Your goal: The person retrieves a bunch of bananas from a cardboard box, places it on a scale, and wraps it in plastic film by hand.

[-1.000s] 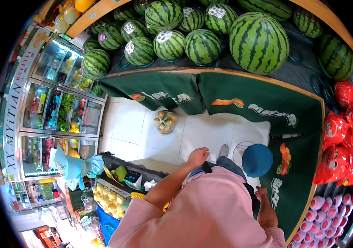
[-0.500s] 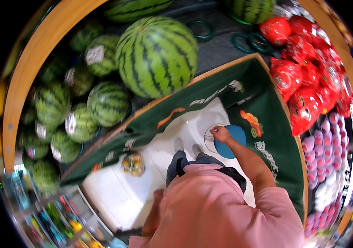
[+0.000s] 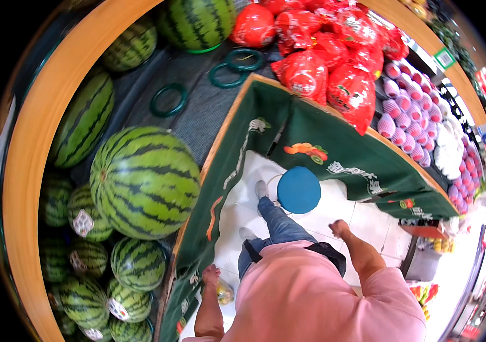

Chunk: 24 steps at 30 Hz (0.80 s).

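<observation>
Standing beside the big watermelon [image 3: 145,181], a person lets the left hand [image 3: 211,276] hang loosely curled, the right hand [image 3: 339,228] empty above a blue stool [image 3: 299,190]; nudged, the melon could roll off its display.

Striped watermelons [image 3: 143,181] pile up on the left inside a wooden-rimmed bin [image 3: 32,171], green rings [image 3: 168,100] lie beyond them, and red net bags [image 3: 323,68] fill the far right stand above green skirting [image 3: 311,142].

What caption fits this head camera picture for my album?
Person stands beside striped watermelons, left hand holding a bag of fruit, right hand near a blue stool.
</observation>
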{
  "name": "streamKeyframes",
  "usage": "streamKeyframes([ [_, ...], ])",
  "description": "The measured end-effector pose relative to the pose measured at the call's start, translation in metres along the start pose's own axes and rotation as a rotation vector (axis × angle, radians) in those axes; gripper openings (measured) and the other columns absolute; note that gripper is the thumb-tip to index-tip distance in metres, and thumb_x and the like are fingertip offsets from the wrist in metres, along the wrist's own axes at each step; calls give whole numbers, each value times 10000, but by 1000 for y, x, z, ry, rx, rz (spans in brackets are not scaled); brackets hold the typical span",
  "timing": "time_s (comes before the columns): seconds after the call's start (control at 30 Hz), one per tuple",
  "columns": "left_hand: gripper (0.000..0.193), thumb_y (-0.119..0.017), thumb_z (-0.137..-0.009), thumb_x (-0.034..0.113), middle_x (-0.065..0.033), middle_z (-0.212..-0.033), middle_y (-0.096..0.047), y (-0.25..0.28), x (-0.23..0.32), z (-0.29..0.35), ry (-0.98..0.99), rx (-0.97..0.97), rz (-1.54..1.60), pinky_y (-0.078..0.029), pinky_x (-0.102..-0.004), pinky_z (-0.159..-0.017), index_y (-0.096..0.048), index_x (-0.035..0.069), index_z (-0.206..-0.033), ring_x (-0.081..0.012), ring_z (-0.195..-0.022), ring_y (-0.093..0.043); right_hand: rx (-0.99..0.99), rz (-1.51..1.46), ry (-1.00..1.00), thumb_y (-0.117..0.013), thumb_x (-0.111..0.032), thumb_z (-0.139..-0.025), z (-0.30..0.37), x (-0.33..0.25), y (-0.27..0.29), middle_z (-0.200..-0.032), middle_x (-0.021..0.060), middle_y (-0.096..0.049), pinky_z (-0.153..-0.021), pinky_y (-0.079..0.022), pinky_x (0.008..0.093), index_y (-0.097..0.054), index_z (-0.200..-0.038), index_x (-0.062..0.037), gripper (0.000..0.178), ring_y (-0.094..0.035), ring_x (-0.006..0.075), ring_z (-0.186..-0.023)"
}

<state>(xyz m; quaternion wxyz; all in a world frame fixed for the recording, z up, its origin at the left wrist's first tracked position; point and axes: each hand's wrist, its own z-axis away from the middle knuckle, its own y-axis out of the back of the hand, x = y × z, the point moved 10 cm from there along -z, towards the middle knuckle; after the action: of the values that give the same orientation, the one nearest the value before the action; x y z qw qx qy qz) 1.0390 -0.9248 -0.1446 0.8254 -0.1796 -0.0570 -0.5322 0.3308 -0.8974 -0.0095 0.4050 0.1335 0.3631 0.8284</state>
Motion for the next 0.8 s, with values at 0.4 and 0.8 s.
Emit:
streamKeyframes([
  [0.4,136,-538,-908,91,-68,-749,-658,-221,107,77,-436,45,-1216,-439,-266,-505,-641,37,-978,-162,-577,-593,-77,-339,63,-555,-389,-853,-37,-42,16,-793,167,-705,-742,-557,411,-681,-731,-30,400,-685,341,-757],
  [0.8,238,-573,-867,274,-71,-735,-697,-477,183,-56,-584,-6,-1350,-516,-333,-630,-714,86,-823,-175,-656,-656,117,-556,48,-596,-420,-881,-121,-34,148,-790,159,-701,-758,-548,382,-702,-957,-47,395,-690,285,-716],
])
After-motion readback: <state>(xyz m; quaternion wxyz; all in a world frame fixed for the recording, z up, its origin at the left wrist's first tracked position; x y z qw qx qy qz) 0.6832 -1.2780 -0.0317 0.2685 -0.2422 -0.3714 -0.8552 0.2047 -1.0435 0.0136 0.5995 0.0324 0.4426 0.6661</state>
